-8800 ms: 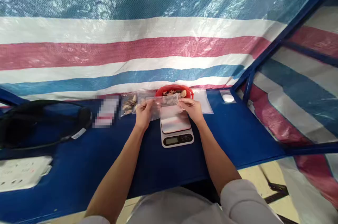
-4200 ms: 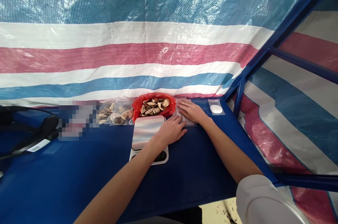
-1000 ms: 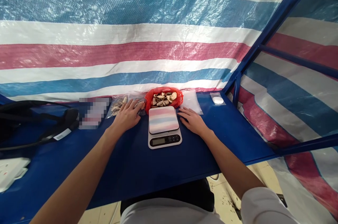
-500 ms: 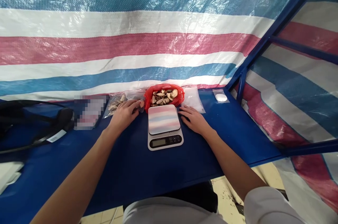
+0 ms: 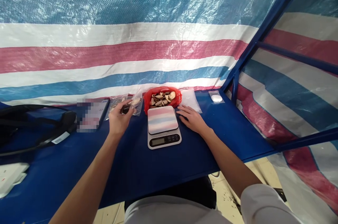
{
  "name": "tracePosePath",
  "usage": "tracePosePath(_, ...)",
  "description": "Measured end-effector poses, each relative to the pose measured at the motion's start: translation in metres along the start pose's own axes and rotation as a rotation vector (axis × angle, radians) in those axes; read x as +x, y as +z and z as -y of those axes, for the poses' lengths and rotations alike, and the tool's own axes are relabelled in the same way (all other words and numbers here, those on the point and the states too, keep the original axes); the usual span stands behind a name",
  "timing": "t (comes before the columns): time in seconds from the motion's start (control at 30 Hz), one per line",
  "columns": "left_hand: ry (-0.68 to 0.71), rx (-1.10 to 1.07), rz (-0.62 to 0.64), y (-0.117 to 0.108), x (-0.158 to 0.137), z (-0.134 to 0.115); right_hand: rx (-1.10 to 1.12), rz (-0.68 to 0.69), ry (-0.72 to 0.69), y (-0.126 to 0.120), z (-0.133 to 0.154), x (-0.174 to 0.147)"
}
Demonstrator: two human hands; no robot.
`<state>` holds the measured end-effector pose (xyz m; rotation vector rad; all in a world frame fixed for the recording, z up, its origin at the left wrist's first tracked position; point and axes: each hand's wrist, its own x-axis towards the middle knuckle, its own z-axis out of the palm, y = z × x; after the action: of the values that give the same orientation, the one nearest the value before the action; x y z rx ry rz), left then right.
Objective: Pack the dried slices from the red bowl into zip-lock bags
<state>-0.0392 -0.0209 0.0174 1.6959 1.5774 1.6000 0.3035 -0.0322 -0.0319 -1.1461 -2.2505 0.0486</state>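
Note:
A small kitchen scale (image 5: 163,127) with a shiny plate stands on the blue table (image 5: 148,167). Behind it a red plastic bag (image 5: 162,98) holds several pale dried pieces. My left hand (image 5: 118,118) is lifted off the table, its fingers pinched on a clear filled pouch (image 5: 132,105) left of the red bag. My right hand (image 5: 191,118) lies flat on the table beside the scale's right edge, fingers apart, holding nothing. A stack of empty clear pouches (image 5: 190,99) lies just beyond it.
A blurred card (image 5: 91,114) and another filled pouch (image 5: 113,104) lie left of my left hand. A black bag (image 5: 31,125) fills the far left; a white object (image 5: 10,178) is at the left edge. A small white thing in a pouch (image 5: 217,98) sits back right. A striped tarp (image 5: 132,41) walls the back.
My left hand has risen from lying flat on the filled pouches and now pinches one. The right hand stays beside the scale.

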Motion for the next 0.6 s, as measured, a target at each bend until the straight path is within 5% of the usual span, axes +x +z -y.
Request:
tracePosePath(0.13, -0.078, -0.330, -0.059, 0.005, -0.011, -0.016, 0.024, -0.069, -0.020, -0.010, 0.011, 0.008)
tracePosePath(0.33, -0.262, -0.748, 0.040, 0.024, -0.021, -0.040, 0.246, -0.148, -0.002, -0.016, 0.044, 0.034)
tracePosePath(0.6, -0.498, -0.983, 0.158, 0.043, -0.030, -0.035, 0.842, -0.308, 0.375, 0.022, 0.063, 0.065)
